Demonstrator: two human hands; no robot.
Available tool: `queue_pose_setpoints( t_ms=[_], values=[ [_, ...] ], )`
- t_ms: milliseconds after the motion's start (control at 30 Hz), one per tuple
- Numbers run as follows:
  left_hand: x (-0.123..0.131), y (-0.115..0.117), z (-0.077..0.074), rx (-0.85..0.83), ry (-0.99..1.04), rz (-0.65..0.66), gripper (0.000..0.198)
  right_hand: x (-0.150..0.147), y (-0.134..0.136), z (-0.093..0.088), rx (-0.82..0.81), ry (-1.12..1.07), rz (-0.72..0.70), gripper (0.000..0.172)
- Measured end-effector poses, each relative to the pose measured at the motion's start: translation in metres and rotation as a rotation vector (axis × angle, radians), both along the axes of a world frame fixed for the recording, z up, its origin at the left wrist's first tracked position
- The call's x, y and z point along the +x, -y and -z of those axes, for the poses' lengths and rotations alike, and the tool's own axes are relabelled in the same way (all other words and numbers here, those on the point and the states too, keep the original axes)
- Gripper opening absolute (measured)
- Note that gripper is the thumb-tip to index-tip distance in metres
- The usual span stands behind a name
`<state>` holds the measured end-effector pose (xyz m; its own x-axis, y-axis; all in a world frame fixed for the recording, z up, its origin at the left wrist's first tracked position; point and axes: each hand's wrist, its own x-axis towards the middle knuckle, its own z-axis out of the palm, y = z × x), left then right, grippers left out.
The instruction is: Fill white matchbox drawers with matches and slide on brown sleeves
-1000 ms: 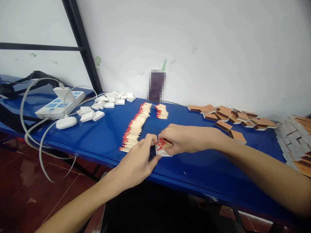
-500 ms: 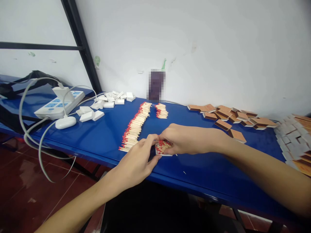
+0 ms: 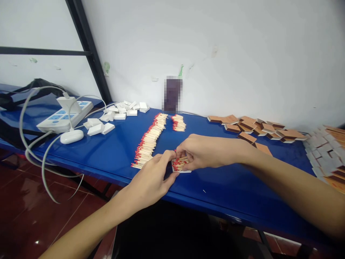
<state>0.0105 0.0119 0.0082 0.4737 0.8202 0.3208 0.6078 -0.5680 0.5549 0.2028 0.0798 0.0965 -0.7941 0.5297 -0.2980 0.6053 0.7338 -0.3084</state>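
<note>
So from my remote seat, the small white tray (image 3: 185, 172) sits on the blue table (image 3: 107, 158), near the front edge, right between both hands. I've got the left hand (image 3: 154, 173) with thumb and index partly spread, bracketing the tray's left end, presumably so it won't skate around. The right hand (image 3: 201, 151) is loosely curled over the other end, thumb and fingers around the red-tipped matches (image 3: 178, 165) in there. Can't tell if it's pinching any or just pressing them down (its own knuckles block my view, naturally).

The long row of matches (image 3: 149, 140) lies just past the left hand, heads mostly facing left, I'd guess so a bunch can be grabbed aligned. A smaller match pile (image 3: 178, 123) sits behind the tray. White boxes (image 3: 126, 108) are heaped back left, brown boxes (image 3: 250, 126) back right, with a stack of boxes (image 3: 323, 153) further right. The power strip (image 3: 58, 118) and its cable loops are well off left, so not really in the way. Closest obstacle is that long row: a careless left elbow or wrist could scatter it.
</note>
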Motion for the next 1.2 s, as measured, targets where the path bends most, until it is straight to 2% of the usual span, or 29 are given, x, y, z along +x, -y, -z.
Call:
queue_pose_setpoints(
  t_ms=[333, 933, 1200],
  values=[
    [-0.002, 0.001, 0.002, 0.021, -0.031, -0.010, 0.019, 0.000, -0.001, -0.001, 0.002, -0.019, -0.003, 0.015],
    [-0.001, 0.001, 0.001, 0.101, -0.041, 0.047, 0.028, -0.002, -0.010, 0.004, -0.012, -0.018, -0.014, 0.015],
    [-0.001, 0.000, 0.002, 0.121, -0.038, 0.038, 0.022, 0.001, -0.016, 0.007, -0.082, -0.047, 0.011, 0.026]
  ],
)
